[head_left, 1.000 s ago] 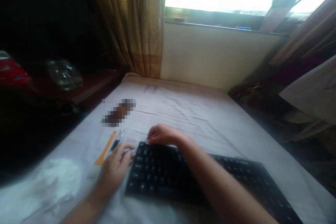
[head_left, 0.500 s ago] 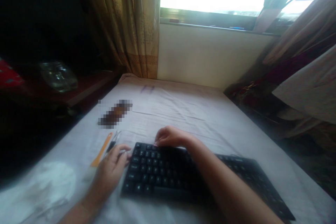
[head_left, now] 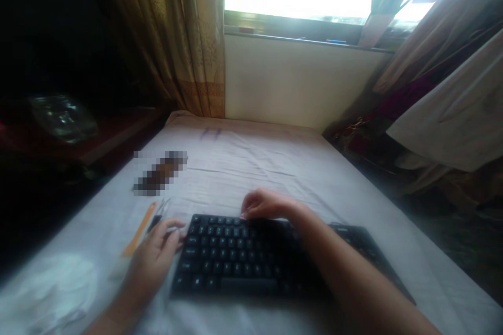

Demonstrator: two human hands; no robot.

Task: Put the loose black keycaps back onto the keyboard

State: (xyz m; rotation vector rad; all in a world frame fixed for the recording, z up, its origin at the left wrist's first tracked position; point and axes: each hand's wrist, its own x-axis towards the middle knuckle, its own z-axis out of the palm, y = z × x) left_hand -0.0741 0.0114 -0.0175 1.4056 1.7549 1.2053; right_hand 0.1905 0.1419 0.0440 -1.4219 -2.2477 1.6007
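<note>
A black keyboard point(head_left: 236, 267) lies on a white sheet point(head_left: 275, 167). My left hand point(head_left: 151, 259) rests on the sheet, its fingers stretched out against the keyboard's left edge. My right hand point(head_left: 267, 204) reaches across the keys to the far row, with the fingertips curled down and pressed together; what they pinch, if anything, is hidden. My right forearm covers the keyboard's right half.
An orange flat tool point(head_left: 139, 230) and a small dark tool point(head_left: 159, 214) lie left of the keyboard. A blurred-out brown object point(head_left: 159, 174) lies beyond them. Crumpled white material point(head_left: 51, 288) is at near left. A glass jar point(head_left: 63, 118) stands on a dark side table.
My right hand has slid to the right along the keyboard's far row, away from its left corner. My left hand stays at the left edge. The view has turned a little.
</note>
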